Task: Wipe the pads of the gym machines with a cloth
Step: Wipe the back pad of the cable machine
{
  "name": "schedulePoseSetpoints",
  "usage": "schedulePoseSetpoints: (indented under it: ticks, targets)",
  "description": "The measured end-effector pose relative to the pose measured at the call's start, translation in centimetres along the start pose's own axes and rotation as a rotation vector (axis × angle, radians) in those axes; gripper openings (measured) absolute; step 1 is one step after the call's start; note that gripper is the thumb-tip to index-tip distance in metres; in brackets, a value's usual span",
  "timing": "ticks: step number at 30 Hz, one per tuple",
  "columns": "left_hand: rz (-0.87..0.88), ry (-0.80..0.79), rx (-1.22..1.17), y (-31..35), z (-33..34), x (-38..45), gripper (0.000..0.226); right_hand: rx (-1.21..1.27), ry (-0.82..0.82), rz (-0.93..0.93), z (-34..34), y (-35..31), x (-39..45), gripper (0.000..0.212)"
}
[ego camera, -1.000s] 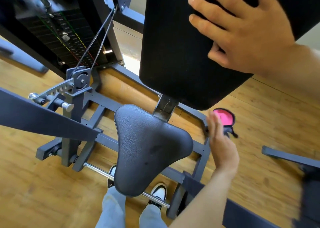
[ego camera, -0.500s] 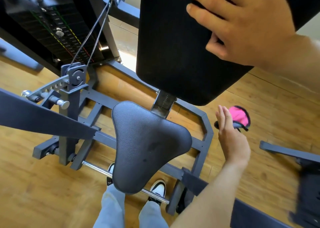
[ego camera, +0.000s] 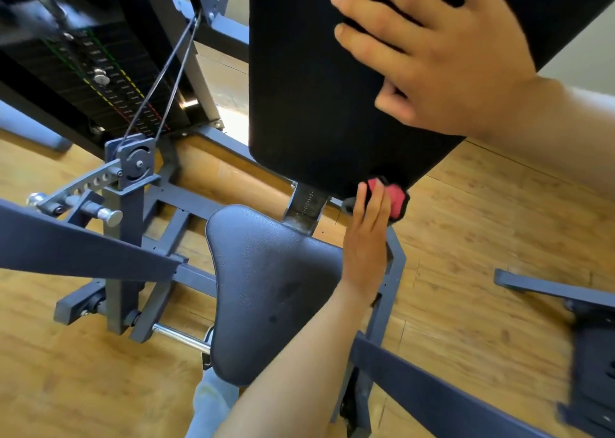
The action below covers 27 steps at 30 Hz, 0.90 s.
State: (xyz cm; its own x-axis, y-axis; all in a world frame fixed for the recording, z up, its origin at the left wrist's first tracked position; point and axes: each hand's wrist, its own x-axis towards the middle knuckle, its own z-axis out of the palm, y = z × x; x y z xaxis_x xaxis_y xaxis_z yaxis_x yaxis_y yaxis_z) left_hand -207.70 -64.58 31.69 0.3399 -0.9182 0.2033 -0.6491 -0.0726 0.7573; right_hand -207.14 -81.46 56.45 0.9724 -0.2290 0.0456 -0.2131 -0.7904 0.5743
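Our left hand (ego camera: 366, 248), fingers straight and together, now presses the pink black-edged cloth (ego camera: 396, 198), no longer out aside, to the lower edge of the tall black back pad (ego camera: 299, 88), which our spread-fingered right hand (ego camera: 459, 64) steadies, so wiping probably starts.

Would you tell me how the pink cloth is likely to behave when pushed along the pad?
Probably soft and floppy: the pink cloth bulges unevenly around the straight fingers of the left hand. Likely light, as flat fingers alone press it to the back pad.
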Motion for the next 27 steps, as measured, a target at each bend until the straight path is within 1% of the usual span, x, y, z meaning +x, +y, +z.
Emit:
schedulePoseSetpoints:
  ticks: [1,2,3,4,6,7,9,11,12,13,15,16,17,19,21,22,25,27]
  targets:
    - [0.05,-0.064,0.047,-1.4,0.1,-1.0,0.091,-0.008,-0.002,0.009,0.0,0.1,-0.1,0.054]
    - [0.063,-0.127,0.056,-2.6,-0.2,-1.9,0.092,-0.011,-0.008,0.012,0.0,0.0,0.0,0.054]
    - [0.02,-0.156,0.025,-3.2,-0.8,-2.9,0.093,-0.004,-0.016,0.004,-0.2,-0.3,0.2,0.054]
    - [-0.052,-0.151,-0.045,-3.2,-1.5,-3.7,0.094,0.003,-0.028,0.001,-0.3,-0.5,0.2,0.054]
    - [-0.134,-0.079,-0.177,-1.5,-3.1,-3.9,0.089,-0.009,-0.029,0.015,-0.3,-0.1,0.0,0.054]
    - [-0.111,-0.022,-0.232,0.0,-3.8,-3.4,0.08,-0.017,-0.02,0.015,-0.3,-0.1,-0.1,0.054]
    - [-0.002,0.091,-0.324,3.1,-4.5,-1.8,0.066,-0.038,-0.003,0.011,-0.4,-0.3,0.0,0.054]
    - [0.07,0.163,-0.349,5.0,-4.2,-0.2,0.064,-0.063,0.012,0.017,-0.3,-0.4,0.1,0.054]
    - [0.099,0.158,-0.324,4.8,-3.5,0.5,0.068,-0.075,0.012,0.018,-0.2,-0.5,0.1,0.054]
    - [0.122,0.102,-0.262,3.9,-2.8,0.8,0.075,-0.082,0.009,0.019,-0.2,-0.5,0.0,0.054]
    - [0.11,-0.08,-0.086,1.0,-1.9,0.7,0.089,-0.094,0.012,0.012,-0.2,-0.3,0.0,0.053]
    - [0.101,-0.134,-0.008,-0.6,-1.8,0.2,0.093,-0.104,0.023,0.006,-0.2,-0.2,0.0,0.054]
    - [0.089,-0.149,0.032,-2.1,-1.9,-0.5,0.094,-0.116,0.037,0.004,-0.2,-0.1,0.1,0.054]
    - [-0.008,-0.09,-0.006,-3.5,-2.9,-1.3,0.097,-0.152,0.053,0.005,-0.1,-0.3,0.1,0.054]
    - [-0.106,0.033,-0.085,-2.8,-4.6,-0.9,0.097,-0.182,0.051,-0.002,0.0,-0.3,0.0,0.054]
    - [-0.113,0.099,-0.121,-1.8,-5.8,-0.1,0.095,-0.178,0.044,-0.002,0.0,-0.2,0.0,0.054]
    - [-0.004,0.267,-0.279,2.1,-8.6,3.5,0.084,-0.139,0.029,0.0,-0.1,0.0,0.0,0.054]
    - [0.066,0.382,-0.317,4.1,-8.9,5.7,0.076,-0.141,0.025,0.005,0.0,-0.1,0.0,0.055]
